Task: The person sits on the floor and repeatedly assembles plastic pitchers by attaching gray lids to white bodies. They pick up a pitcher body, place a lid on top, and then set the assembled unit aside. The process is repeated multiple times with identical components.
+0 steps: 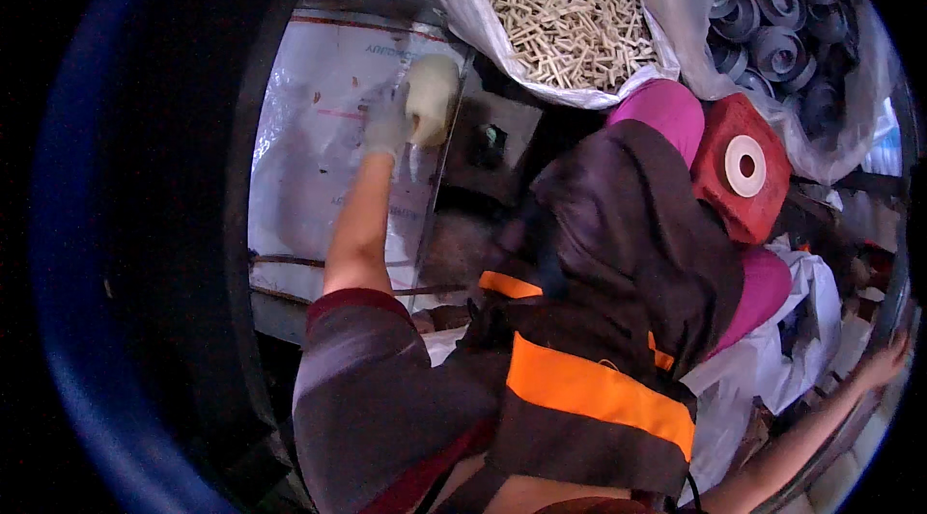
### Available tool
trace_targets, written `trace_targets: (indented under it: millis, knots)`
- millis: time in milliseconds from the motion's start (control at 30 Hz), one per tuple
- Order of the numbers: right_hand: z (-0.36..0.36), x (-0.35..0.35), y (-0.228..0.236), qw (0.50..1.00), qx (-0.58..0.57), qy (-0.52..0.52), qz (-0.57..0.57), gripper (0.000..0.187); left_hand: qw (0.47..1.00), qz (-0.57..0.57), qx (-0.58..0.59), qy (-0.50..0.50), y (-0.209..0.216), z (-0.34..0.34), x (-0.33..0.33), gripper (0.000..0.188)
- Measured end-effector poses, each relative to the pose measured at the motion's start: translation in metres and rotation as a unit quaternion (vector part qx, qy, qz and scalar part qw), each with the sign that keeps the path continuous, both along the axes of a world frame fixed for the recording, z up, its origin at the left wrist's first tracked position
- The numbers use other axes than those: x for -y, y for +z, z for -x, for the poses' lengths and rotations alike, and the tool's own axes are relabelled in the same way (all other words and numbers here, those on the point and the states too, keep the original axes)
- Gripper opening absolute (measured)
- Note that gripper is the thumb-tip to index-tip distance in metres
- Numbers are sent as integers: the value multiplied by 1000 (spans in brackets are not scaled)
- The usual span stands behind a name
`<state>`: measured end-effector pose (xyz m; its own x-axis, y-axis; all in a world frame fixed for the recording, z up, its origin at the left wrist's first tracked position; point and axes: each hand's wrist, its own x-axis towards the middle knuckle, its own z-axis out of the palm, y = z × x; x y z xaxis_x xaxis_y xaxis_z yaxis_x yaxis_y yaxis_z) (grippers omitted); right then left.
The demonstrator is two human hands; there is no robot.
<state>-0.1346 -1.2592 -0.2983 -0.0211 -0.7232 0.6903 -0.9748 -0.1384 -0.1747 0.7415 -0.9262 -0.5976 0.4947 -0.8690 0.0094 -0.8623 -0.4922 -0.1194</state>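
My left hand [384, 126], in a pale glove and smeared by motion, is over a sheet-covered board [290, 157] on the left. Right beside it lies a smooth cream-coloured lump [434, 94]; I cannot tell whether the hand touches it. Far out at the right rim is my right hand [886, 361], its arm stretched away from my body. Its fingers are too small and unclear to read, and nothing shows in it. By my knees sits a red block [722, 194] with a white ring [745, 166] lying on top.
A white sack of short beige sticks [565, 17] stands beyond my legs. To its right, a plastic-lined sack holds dark grey round pieces with holes [777, 53]. White sheeting [809, 306] lies by my right side. A dark edge borders the board's left.
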Motion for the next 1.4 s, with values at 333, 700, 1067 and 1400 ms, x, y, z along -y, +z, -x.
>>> trace_targets:
  millis: [333, 700, 1067, 1400]
  knots:
    - [-472, -116, -87, 689, 334, 479, -430, 71, 961, 129, -134, -207, 284, 110, 136, 35]
    - [-381, -146, -148, 574, 596, 327, -456, 41, 623, 316, -698, -159, 228, 232, 155, 60]
    - [-317, -166, -116, 663, 417, 507, -360, 36, 671, 61, -499, -545, 199, 335, 168, 20]
    - [-317, -184, -117, 854, 339, 332, -211, 16, 907, 308, -190, -213, 204, 198, 263, 49]
